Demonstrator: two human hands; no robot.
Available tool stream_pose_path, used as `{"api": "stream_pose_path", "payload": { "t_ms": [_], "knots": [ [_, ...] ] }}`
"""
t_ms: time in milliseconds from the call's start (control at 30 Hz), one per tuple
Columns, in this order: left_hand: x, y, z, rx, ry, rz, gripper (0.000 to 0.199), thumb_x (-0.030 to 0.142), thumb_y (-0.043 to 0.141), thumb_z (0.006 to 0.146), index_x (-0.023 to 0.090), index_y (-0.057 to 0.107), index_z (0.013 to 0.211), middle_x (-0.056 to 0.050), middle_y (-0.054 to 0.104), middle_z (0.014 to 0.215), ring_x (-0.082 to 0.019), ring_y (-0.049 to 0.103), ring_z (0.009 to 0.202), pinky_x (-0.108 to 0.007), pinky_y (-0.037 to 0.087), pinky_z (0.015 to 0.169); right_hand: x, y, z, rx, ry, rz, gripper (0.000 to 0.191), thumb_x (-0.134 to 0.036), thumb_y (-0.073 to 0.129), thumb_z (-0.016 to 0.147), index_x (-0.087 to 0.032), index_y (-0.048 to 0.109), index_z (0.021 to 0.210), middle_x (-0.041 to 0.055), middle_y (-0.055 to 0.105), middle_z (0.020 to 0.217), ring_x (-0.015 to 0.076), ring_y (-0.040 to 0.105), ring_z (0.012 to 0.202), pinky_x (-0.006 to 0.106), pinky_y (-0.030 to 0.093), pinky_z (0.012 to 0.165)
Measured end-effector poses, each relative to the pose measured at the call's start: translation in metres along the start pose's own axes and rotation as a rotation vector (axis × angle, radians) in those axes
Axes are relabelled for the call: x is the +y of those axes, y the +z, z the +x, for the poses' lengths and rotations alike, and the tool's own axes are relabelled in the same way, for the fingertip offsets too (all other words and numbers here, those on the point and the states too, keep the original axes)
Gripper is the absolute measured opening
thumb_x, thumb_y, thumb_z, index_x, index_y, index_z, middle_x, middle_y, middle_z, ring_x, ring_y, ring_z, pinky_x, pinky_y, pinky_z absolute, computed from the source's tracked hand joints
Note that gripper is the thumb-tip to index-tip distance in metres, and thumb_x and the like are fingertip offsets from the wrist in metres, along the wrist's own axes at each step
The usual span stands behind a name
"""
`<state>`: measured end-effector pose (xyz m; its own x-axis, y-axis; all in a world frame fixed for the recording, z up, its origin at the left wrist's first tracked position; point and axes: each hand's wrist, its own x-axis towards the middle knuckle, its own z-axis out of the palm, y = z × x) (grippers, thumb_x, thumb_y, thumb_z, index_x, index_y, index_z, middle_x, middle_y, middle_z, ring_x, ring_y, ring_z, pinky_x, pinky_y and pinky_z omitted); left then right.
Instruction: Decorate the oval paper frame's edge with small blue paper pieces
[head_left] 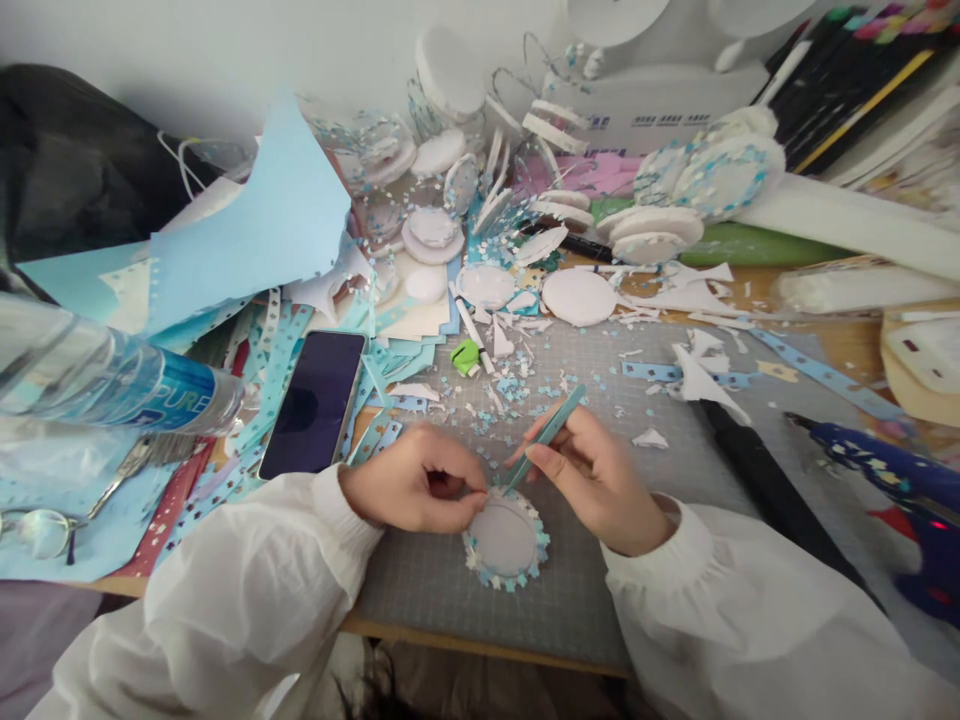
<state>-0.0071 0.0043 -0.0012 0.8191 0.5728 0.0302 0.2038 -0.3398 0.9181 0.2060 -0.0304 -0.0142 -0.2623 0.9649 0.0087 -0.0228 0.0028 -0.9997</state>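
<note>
My right hand (581, 470) is closed on teal tweezers (553, 425), their tips pointing down at the upper rim of a round white disc (506, 540). Small blue and white paper flowers ring that disc, which lies on the grey cutting mat (427, 590). Pinched at the disc's upper left edge is my left hand (427, 478), thumb and forefinger together at the rim. Whether a small flower sits between those fingertips or the tweezer tips is too small to tell. Loose paper flowers (517, 385) are scattered beyond my hands.
A phone (313, 403) and a water bottle (120, 370) lie at left among paper strips. White discs (577, 297) pile up at the back. On the right are a blue glue gun (885, 465), a black-handled tool (765, 490) and white scraps (705, 365).
</note>
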Motion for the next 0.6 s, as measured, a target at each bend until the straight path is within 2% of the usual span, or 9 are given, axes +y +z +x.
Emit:
{"api": "stream_pose_path", "payload": {
  "t_ms": [167,267,400,500,600],
  "knots": [
    [0.002,0.000,0.000,0.003,-0.002,-0.007,0.013,0.015,0.061,0.080,0.013,0.066,0.068,0.003,0.047,0.049,-0.007,0.037,0.045,-0.021,0.032,0.046,-0.003,-0.001,0.001,0.051,-0.007,0.038,0.020,-0.042,0.063,0.089,-0.023,0.056,0.089,0.0014,0.069,0.074,0.0140,0.063,0.058,0.026,0.054,0.056],
    [0.001,0.001,0.000,-0.005,0.004,-0.009,0.015,0.016,0.060,0.080,0.012,0.066,0.067,0.002,0.048,0.049,-0.007,0.038,0.045,-0.021,0.031,0.046,-0.005,-0.007,0.004,0.208,-0.062,0.029,0.015,-0.037,0.065,0.088,-0.023,0.060,0.089,0.0017,0.069,0.075,0.0150,0.064,0.062,0.028,0.053,0.058],
    [0.000,0.001,0.000,-0.026,0.006,-0.018,0.015,0.018,0.060,0.082,0.013,0.066,0.069,0.003,0.047,0.050,-0.007,0.036,0.045,-0.021,0.030,0.045,-0.007,-0.020,0.009,0.432,-0.247,-0.026,0.008,-0.028,0.068,0.086,-0.022,0.064,0.090,0.0041,0.067,0.089,0.0174,0.064,0.079,0.028,0.051,0.063],
    [-0.001,0.001,0.000,-0.024,0.014,-0.017,0.022,0.020,0.059,0.085,0.013,0.061,0.064,0.003,0.044,0.050,-0.008,0.035,0.047,-0.022,0.028,0.046,-0.012,-0.029,0.010,0.515,-0.302,-0.053,0.010,-0.024,0.070,0.084,-0.024,0.064,0.092,0.0039,0.066,0.090,0.0186,0.064,0.084,0.030,0.053,0.068],
    [-0.002,0.000,-0.001,-0.027,-0.011,-0.006,0.035,0.024,0.054,0.090,0.014,0.054,0.056,0.001,0.045,0.050,-0.009,0.038,0.049,-0.024,0.029,0.048,-0.018,-0.032,0.009,0.518,-0.279,-0.117,0.014,-0.021,0.073,0.081,-0.026,0.062,0.088,0.0034,0.068,0.087,0.0198,0.067,0.085,0.033,0.055,0.075]
  ]
}}
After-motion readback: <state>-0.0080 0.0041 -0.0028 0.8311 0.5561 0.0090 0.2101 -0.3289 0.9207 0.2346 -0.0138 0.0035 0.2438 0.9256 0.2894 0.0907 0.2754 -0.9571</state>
